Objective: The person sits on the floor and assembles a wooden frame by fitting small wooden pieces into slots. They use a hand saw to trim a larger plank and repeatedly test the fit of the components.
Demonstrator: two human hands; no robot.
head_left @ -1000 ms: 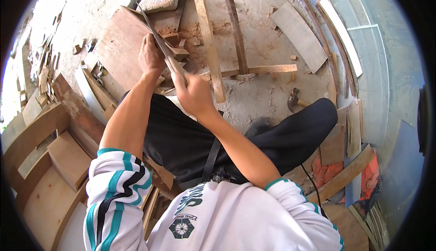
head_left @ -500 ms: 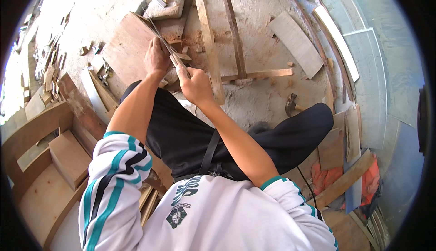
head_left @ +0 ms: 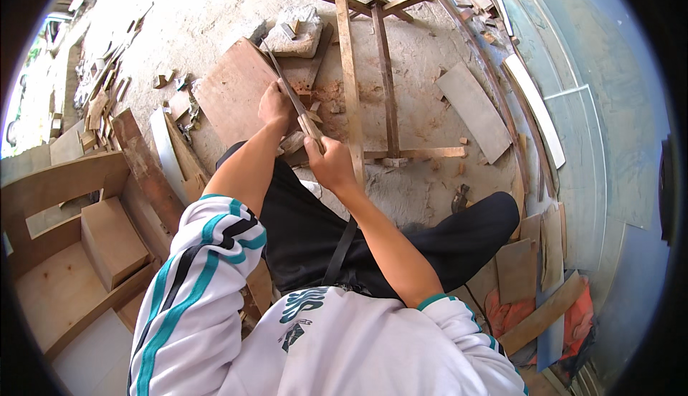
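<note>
A brown plywood panel (head_left: 236,95) leans at a slant in front of my left knee. My left hand (head_left: 276,106) is closed at its right edge; the fingertips are partly hidden. My right hand (head_left: 333,165) grips the wooden handle of a long, narrow-bladed hand tool (head_left: 284,80). Its blade points up and away to the left, passing close beside my left hand along the panel's edge. The blade shows nearly edge-on, so I cannot tell whether it is a saw or a knife. Whether it touches the panel is unclear.
A wooden frame with long bars (head_left: 385,73) lies ahead, reddish dust beside it. A pale block (head_left: 297,32) sits beyond the panel. A hammer (head_left: 460,197) lies by my right knee. Plywood box pieces (head_left: 111,242) stand at left; a grey board (head_left: 474,113) and glass sheets (head_left: 584,131) are right.
The whole view has shifted, so the scene sits lower and farther right. My right hand has drawn the tool slightly back toward me. My left hand stays at the panel's edge.
</note>
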